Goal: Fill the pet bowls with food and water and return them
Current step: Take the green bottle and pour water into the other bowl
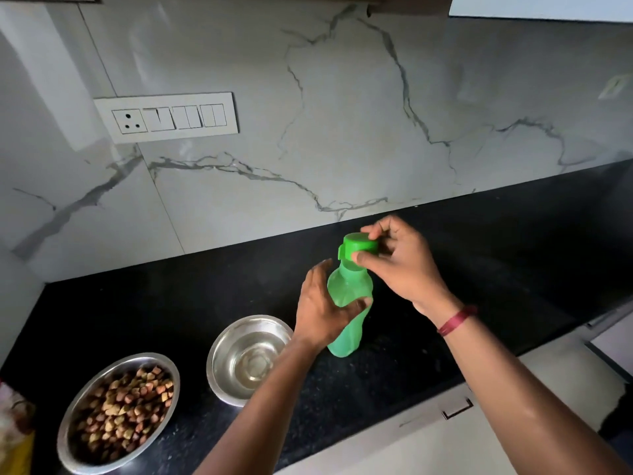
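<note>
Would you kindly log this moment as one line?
left hand: holds green bottle | right hand: on cap | bowls: kibble, water

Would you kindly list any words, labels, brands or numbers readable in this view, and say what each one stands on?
None can be read.
Green bottle and its cap: no print visible.
Packet at the left edge: coloured print, too blurred to read.
Switch panel on the wall: no markings legible.
Kibble bowl and water bowl: plain steel, no lettering.
</note>
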